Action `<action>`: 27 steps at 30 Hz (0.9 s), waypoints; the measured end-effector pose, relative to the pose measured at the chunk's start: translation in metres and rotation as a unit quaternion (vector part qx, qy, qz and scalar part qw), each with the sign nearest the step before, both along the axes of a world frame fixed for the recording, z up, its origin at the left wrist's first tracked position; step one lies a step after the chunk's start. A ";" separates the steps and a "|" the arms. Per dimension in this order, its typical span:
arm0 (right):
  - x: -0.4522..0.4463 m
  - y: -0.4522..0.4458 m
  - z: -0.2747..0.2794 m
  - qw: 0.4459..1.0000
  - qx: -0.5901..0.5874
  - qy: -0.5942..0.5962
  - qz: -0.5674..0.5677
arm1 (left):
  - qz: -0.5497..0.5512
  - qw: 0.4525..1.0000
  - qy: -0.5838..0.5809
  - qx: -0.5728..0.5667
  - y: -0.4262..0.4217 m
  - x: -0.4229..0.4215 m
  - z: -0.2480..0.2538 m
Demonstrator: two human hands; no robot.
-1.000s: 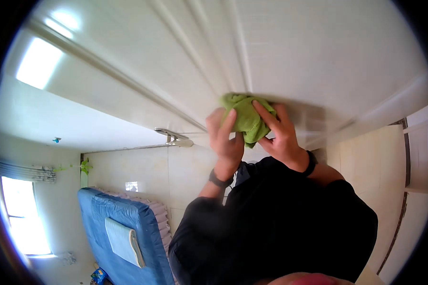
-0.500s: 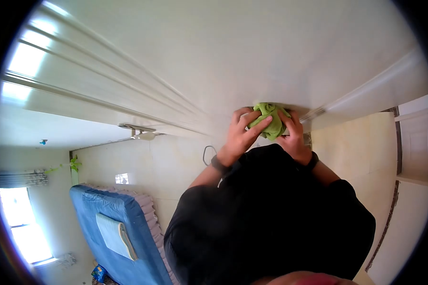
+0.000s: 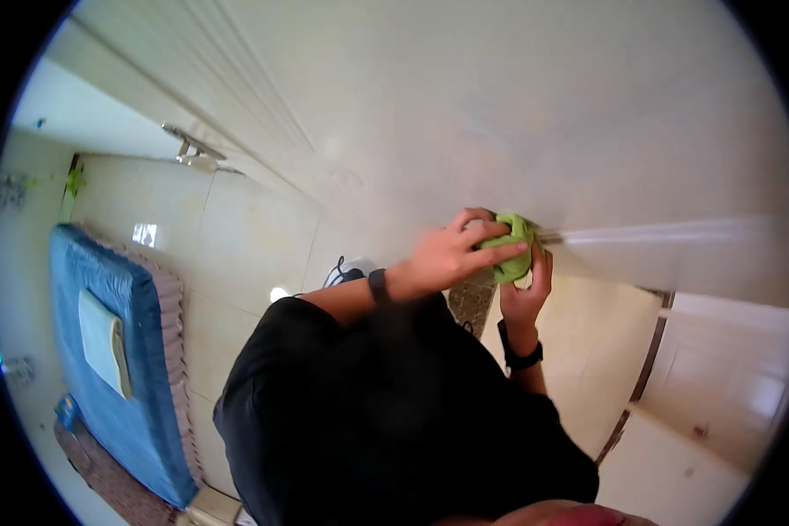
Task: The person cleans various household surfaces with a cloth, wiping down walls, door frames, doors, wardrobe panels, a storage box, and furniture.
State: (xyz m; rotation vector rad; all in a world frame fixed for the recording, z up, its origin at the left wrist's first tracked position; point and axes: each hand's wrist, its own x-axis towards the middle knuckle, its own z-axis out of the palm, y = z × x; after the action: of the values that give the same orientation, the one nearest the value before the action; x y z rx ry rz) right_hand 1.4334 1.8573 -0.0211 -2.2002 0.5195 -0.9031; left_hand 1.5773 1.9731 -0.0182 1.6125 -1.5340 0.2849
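Observation:
A crumpled green cloth (image 3: 515, 245) is pressed near the edge of a large pale door panel (image 3: 465, 105). My left hand (image 3: 456, 252) comes from the left, its fingers bent over the cloth's left side. From below, my right hand (image 3: 528, 294) pinches the cloth's right and lower side between thumb and fingers. Both wrists wear dark bands. Part of the cloth is hidden under the fingers.
At the left stands a bed with a blue cover (image 3: 114, 351) and a folded pale pillow (image 3: 103, 342). A metal door handle (image 3: 195, 151) is at upper left. Tiled floor (image 3: 259, 215) lies below, and a white door (image 3: 710, 377) is at lower right.
My hands and the green cloth have moved right across the panel to near its edge. The view has turned, so the bed and door handle appear farther left.

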 end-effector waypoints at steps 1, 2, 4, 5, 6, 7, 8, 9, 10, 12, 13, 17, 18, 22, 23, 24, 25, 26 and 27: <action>-0.001 0.000 -0.002 1.000 0.013 -0.001 -0.015 | -0.015 1.000 0.002 0.003 -0.001 0.000 -0.002; -0.002 0.002 -0.004 0.998 0.058 0.003 -0.024 | -0.032 0.999 0.004 0.007 -0.003 0.002 -0.004; -0.001 0.000 -0.017 0.998 0.063 -0.003 -0.030 | -0.045 0.999 -0.011 0.026 -0.001 0.004 -0.007; 0.000 0.001 -0.022 0.997 0.066 -0.005 -0.034 | -0.047 0.998 -0.011 0.027 0.001 0.006 -0.006; 0.002 0.005 -0.021 0.997 0.067 0.003 -0.050 | -0.049 0.998 -0.010 0.030 0.004 0.008 -0.003; 0.005 0.008 -0.022 0.997 0.062 -0.007 -0.051 | -0.052 0.998 -0.009 0.035 0.008 0.011 -0.001; 0.009 0.013 -0.025 0.997 0.058 -0.017 -0.052 | -0.056 0.998 0.002 0.028 0.011 0.014 -0.002; 0.016 0.018 -0.028 0.997 0.053 -0.029 -0.055 | -0.048 0.998 -0.001 0.032 0.017 0.019 -0.004; 0.023 0.022 -0.031 0.996 0.059 -0.040 -0.052 | -0.041 0.999 -0.004 0.035 0.023 0.025 -0.006; 0.036 0.035 -0.035 0.997 0.062 -0.036 -0.035 | -0.028 0.999 -0.005 0.035 0.037 0.035 -0.010; 0.044 0.042 -0.035 0.997 0.063 -0.035 -0.028 | -0.021 0.999 -0.006 0.033 0.045 0.042 -0.013; 0.078 0.076 -0.035 0.997 0.072 -0.004 -0.009 | -0.002 1.000 0.008 0.021 0.086 0.078 -0.011; 0.089 0.087 -0.029 0.997 0.076 0.002 -0.002 | -0.003 1.000 0.013 0.013 0.096 0.090 -0.009; 0.141 0.138 -0.019 0.999 0.036 -0.011 0.002 | -0.012 0.999 0.031 -0.028 0.144 0.142 -0.001; 0.154 0.150 -0.019 1.000 0.013 -0.021 -0.002 | -0.013 0.998 0.037 -0.041 0.157 0.155 0.003; 0.170 0.161 -0.015 0.999 0.009 -0.036 0.005 | -0.009 0.998 0.038 -0.049 0.169 0.168 0.009; 0.185 0.175 -0.011 0.999 0.007 -0.049 0.013 | -0.005 0.998 0.039 -0.054 0.182 0.180 0.014; 0.199 0.189 -0.007 0.998 0.007 -0.062 0.021 | -0.001 0.997 0.041 -0.058 0.196 0.192 0.019; 0.213 0.202 -0.003 0.997 -0.001 -0.065 0.029 | 0.007 0.997 0.039 -0.067 0.210 0.205 0.022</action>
State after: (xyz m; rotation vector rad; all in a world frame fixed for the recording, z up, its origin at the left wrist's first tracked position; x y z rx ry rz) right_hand 1.6466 2.0588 -0.0240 -2.1302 0.3919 -1.0081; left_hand 1.7825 2.1833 0.0043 1.5121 -1.4151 0.3221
